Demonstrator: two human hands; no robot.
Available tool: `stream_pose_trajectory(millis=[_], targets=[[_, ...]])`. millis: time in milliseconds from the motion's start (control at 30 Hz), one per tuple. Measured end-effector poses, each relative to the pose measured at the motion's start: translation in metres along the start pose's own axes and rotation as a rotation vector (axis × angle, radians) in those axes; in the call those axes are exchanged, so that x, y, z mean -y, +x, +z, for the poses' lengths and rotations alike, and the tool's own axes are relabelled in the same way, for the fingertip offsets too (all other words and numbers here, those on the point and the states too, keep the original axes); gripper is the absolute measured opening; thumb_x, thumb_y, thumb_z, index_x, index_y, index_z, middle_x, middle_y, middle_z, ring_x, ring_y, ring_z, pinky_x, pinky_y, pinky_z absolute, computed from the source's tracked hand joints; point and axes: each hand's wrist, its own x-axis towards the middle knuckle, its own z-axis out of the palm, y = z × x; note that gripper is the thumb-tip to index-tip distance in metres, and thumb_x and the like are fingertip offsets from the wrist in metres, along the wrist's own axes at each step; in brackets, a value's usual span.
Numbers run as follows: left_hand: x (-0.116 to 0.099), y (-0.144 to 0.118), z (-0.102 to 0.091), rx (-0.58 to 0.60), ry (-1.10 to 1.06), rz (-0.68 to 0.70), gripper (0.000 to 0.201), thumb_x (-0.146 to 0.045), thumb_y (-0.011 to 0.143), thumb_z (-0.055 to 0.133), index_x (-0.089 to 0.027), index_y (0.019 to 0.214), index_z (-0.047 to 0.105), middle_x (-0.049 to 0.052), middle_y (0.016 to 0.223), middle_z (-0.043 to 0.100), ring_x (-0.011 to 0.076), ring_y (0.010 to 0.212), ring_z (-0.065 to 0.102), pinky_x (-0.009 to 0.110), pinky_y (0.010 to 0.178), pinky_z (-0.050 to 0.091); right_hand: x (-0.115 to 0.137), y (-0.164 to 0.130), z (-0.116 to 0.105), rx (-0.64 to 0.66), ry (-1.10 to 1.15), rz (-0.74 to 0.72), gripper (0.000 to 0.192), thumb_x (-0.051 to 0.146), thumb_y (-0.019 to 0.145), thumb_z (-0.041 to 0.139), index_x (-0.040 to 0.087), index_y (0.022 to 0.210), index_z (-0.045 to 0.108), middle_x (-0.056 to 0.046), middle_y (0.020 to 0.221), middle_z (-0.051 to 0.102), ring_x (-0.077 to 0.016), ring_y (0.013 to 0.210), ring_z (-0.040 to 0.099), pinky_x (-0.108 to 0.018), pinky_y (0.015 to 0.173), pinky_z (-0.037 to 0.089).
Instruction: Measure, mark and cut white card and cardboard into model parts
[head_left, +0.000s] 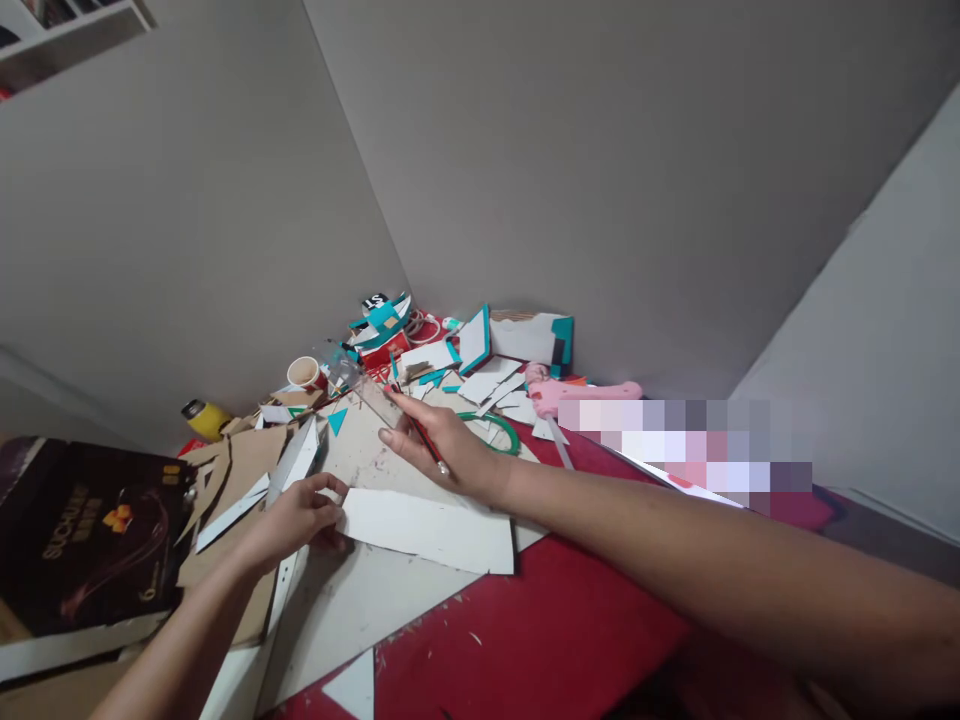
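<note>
My left hand (296,520) pinches the left end of a white card strip (435,530), which has a slightly wavy edge. My right hand (457,450) is closed over the middle of the work surface, just above the strip. A red-and-black striped pencil (427,440) lies across its fingers. Between that hand's thumb and fingers is the near end of a clear ruler (377,402), pointing away to the upper left. Both hands rest over a pale board (360,590) marked with scuffs.
Brown cardboard pieces (259,455) and a dark printed box (90,540) lie at left. A paper cup (304,373), a yellow-and-black object (206,418), white scraps (491,380), a green ring (510,432) and a pink glue gun (585,392) stand farther back. Red cloth (525,640) covers the table.
</note>
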Motion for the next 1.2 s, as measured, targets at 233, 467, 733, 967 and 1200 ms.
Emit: stream_pose_trajectory(millis=[233,467,733,967,1200], targets=[[0.014,-0.041,-0.002,-0.325,0.205,0.098,0.021,-0.039,0.081,0.054,-0.019,0.084,0.061,0.003,0.071,0.068,0.0193,0.066,0.066,0.028,0.061,0.050,-0.010,-0.005,0.007,0.103,-0.122,0.005,0.048,0.027,0.090,0.056,0.007,0.133,0.048,-0.012,0.093,0.070,-0.0207,0.085,0.064,-0.036,0.080,0.048],[0.020,-0.065,0.078,-0.354,0.786,0.690,0.029,-0.022,0.083,0.049,-0.021,0.104,0.069,0.011,0.104,0.073,0.0248,0.093,0.069,0.036,0.078,0.057,-0.017,-0.006,0.010,0.117,-0.210,0.034,0.050,0.026,0.088,0.059,0.010,0.134,0.045,-0.013,0.105,0.070,-0.0161,0.072,0.063,-0.030,0.069,0.048],[-0.034,-0.070,0.017,-0.838,0.749,0.691,0.019,-0.038,0.090,0.050,-0.027,0.081,0.062,0.000,0.071,0.069,0.0168,0.057,0.061,0.027,0.051,0.045,0.013,-0.011,0.002,0.442,-0.542,0.114,0.047,0.026,0.084,0.062,0.010,0.127,0.055,-0.016,0.099,0.072,-0.0263,0.084,0.066,-0.034,0.071,0.046],[-0.016,-0.042,0.032,-0.736,0.787,0.967,0.007,-0.019,0.086,0.055,-0.022,0.083,0.060,0.002,0.076,0.069,0.0165,0.069,0.064,0.028,0.068,0.049,0.035,-0.024,0.007,0.747,-0.662,0.230,0.019,0.028,0.082,0.063,0.018,0.098,0.061,-0.008,0.081,0.069,-0.0226,0.070,0.063,-0.029,0.057,0.037],[0.045,-0.036,0.109,-0.615,1.102,1.127,0.049,-0.027,0.084,0.045,-0.014,0.131,0.054,0.016,0.121,0.067,0.0307,0.109,0.064,0.038,0.082,0.055,0.034,-0.054,0.006,0.712,-0.631,0.213,0.018,0.018,0.084,0.059,0.018,0.102,0.056,-0.002,0.078,0.067,-0.0157,0.060,0.057,-0.027,0.055,0.037]])
